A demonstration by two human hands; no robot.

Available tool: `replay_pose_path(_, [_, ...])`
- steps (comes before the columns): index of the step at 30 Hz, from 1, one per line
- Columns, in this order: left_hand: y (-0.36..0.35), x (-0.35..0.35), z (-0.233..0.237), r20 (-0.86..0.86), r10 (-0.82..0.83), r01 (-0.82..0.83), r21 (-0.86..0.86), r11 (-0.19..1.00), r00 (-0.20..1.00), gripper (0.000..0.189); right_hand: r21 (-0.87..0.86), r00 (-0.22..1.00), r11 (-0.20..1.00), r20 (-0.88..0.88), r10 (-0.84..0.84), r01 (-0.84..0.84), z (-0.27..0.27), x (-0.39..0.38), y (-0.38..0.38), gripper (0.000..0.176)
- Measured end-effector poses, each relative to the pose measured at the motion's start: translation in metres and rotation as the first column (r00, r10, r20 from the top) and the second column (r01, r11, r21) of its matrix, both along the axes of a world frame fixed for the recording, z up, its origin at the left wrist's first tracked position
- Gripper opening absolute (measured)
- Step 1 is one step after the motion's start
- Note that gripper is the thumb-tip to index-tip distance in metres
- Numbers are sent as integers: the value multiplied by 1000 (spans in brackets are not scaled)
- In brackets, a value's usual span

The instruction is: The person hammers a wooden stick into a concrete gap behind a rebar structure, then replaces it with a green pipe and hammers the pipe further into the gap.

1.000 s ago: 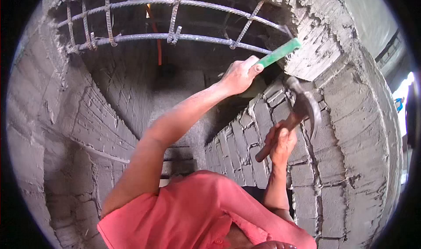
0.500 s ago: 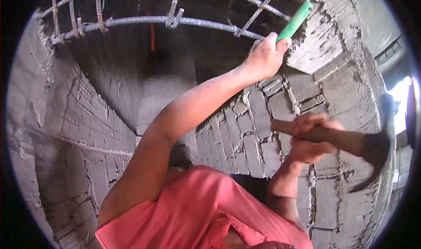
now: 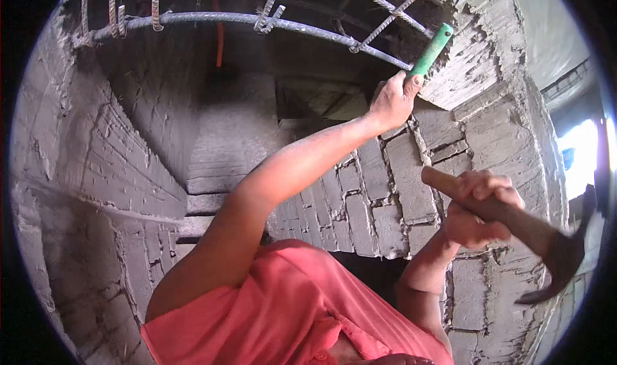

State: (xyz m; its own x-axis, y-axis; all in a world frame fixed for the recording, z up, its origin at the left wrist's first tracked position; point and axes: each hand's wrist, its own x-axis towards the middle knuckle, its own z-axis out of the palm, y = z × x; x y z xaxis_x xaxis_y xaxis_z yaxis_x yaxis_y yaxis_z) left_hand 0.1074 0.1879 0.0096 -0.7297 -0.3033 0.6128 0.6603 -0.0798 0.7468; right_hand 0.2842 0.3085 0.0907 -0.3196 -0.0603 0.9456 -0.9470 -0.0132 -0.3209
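Note:
My left hand is raised and gripped around a green-handled chisel, whose tip rests against a broken concrete block at the top of the wall. My right hand holds a claw hammer by its wooden handle. The hammer's dark steel head is drawn back low at the far right, well away from the chisel.
A grey block wall with rough mortar joints runs below the chisel. Exposed rebar with stirrups crosses the top of a deep shaft. Another block wall is on the left. My red shirt fills the bottom.
The hammer has swung back from near the wall to the far right and lower. My left hand has kept the chisel against the broken block, with the view shifted slightly.

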Motion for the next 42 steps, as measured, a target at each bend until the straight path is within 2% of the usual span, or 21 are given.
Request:
replay_pose_path(5, [-20,-2,3,76,-83,84,-16,996,994,75,22,990,992,54,-127,126,3,-11,-6,57])
replay_pose_path(7, [-27,-5,2,107,-73,82,-76,994,992,77,255,957,928,-177,-230,271,6,-37,-9,46])
replay_pose_path(9, [-31,-4,6,76,-60,65,-54,996,995,80,334,803,733,-324,-501,592,-6,-72,-6,45])
replay_pose_path(13, [-35,-4,6,103,-84,103,-196,975,991,71,653,657,598,197,-727,466,2,-107,-20,39])
replay_pose_path(15, [-45,8,12,101,-147,155,-79,985,984,71,635,744,601,62,-665,485,-4,-88,-29,42])
replay_pose_path(16, [-48,2,7,23,-193,194,-34,980,981,70,568,790,710,159,-592,417,-5,-67,-45,42])
replay_pose_path(19, [-42,-19,-6,8,-188,189,-64,980,982,68,393,949,867,-192,-249,307,2,-52,-56,55])
replay_pose_path(23, [-48,-18,-3,95,-275,282,-79,956,957,74,184,982,983,-187,30,5,16,-53,-59,50])
replay_pose_path(25, [-44,-15,-2,-18,-222,222,-37,974,975,69,436,908,797,-198,-368,418,12,-81,-27,48])
replay_pose_path(27, [-45,-12,3,-40,-215,215,-5,977,976,70,630,675,625,209,-707,460,1,-114,-9,52])
replay_pose_path(29, [-47,-9,6,135,-217,228,-65,972,967,70,650,664,537,66,-745,538,1,-98,-12,50])
replay_pose_path(31, [-45,-16,0,51,-217,219,-54,974,975,75,488,789,763,216,-576,424,-2,-77,-23,46])
replay_pose_path(32, [-47,-9,2,80,-205,211,-64,975,975,76,448,850,762,10,-527,467,3,-72,-26,43])
replay_pose_path(33, [-51,-6,7,103,-189,197,-76,978,977,77,286,925,901,99,-366,326,8,-57,-33,42])
replay_pose_path(34, [-51,-9,5,105,-189,200,-106,974,976,73,251,895,863,-204,-396,439,21,-45,-48,48])
replay_pose_path(35, [-51,-9,5,109,-190,201,-105,974,976,73,194,985,968,-94,-143,159,34,-41,-46,48])
replay_pose_path(37, [-51,-7,5,82,-158,167,-124,978,984,71,199,948,968,-245,202,-155,48,-26,-65,54])
replay_pose_path(38, [-50,-8,4,84,-161,171,-123,978,983,71,199,949,968,-244,199,-152,46,-36,-60,54])
replay_pose_path(40, [-46,-6,5,95,-154,165,-123,979,984,72,315,836,822,-455,-307,474,28,-79,-28,49])
replay_pose_path(41, [-45,-4,10,88,-155,165,-123,979,984,72,473,735,567,-350,-581,674,-5,-112,19,46])
replay_pose_path(42, [-44,0,15,115,-106,125,-174,977,988,73,608,701,660,225,-677,442,3,-105,-9,40])
